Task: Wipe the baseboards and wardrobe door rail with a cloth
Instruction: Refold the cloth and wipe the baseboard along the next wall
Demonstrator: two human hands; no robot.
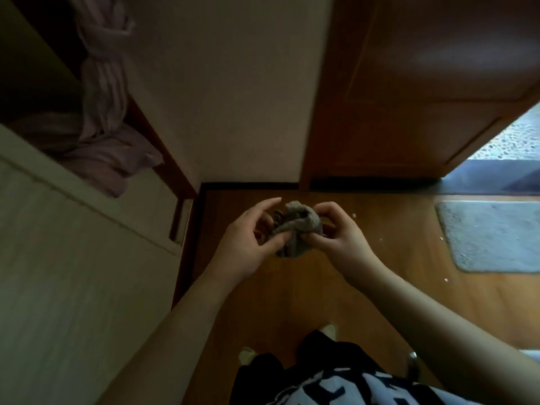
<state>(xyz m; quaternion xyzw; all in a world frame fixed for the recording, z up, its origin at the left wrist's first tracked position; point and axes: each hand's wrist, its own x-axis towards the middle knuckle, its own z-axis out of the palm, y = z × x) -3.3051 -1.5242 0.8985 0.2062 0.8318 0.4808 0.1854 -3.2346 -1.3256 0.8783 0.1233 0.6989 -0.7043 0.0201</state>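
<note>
A small grey cloth [296, 226], bunched into a ball, hangs in front of me above the wooden floor. My left hand [248, 244] pinches its left side with thumb and curled fingers, the index finger sticking up. My right hand [340, 229] pinches its right side. The dark baseboard [251, 186] runs along the foot of the cream wall just beyond my hands. The wardrobe door rail [182, 220] shows as a slot at the base of the pale wardrobe door on the left.
A pale wardrobe door [73, 258] fills the left, with pink fabric [102, 112] hanging and spilling from the open part. A brown wooden door [423, 83] stands ajar at right. A grey mat [493, 235] lies on the floor. My feet are below.
</note>
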